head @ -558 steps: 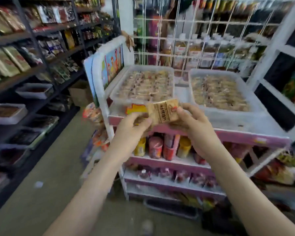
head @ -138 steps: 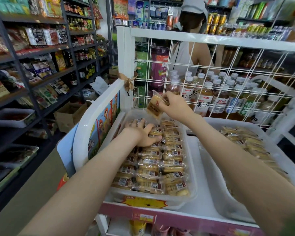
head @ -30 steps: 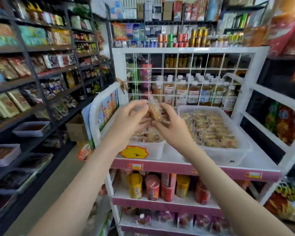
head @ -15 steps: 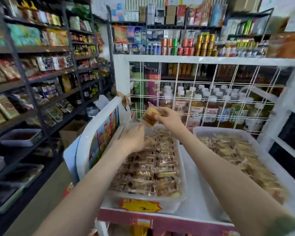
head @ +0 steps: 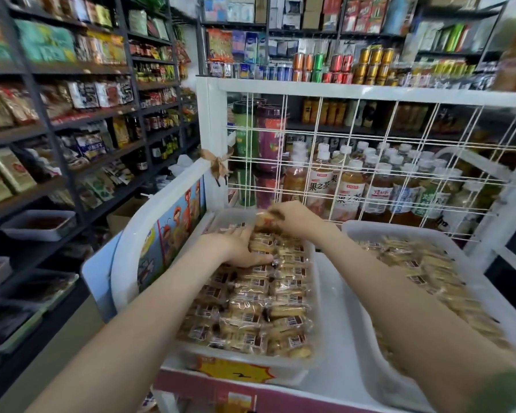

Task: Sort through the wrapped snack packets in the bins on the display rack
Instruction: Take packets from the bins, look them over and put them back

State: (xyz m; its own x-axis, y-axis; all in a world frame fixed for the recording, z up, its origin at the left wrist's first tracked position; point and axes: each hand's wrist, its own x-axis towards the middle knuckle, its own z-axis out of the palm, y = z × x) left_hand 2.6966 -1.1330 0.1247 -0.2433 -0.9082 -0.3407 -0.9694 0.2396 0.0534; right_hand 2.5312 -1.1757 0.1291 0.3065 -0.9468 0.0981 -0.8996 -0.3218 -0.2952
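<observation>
My right hand (head: 295,217) pinches one packet (head: 265,218) by its end, just above the far end of the left bin (head: 314,293). My left hand (head: 240,248) lies palm down on the packets (head: 251,296) below it; whether its fingers curl round one I cannot tell. The hands are near each other, not touching. I'd judge these light, the wrap thin and slippery, the cake inside soft and easily crushed, so I'd take each by a crimped end or lightly across its sides. The right bin (head: 399,229), also full, sits just beside. Both rest on the white rack (head: 334,323), with a wire grid (head: 370,144) behind, bottles (head: 349,192) beyond it, and shop shelves (head: 72,114) to my left.
</observation>
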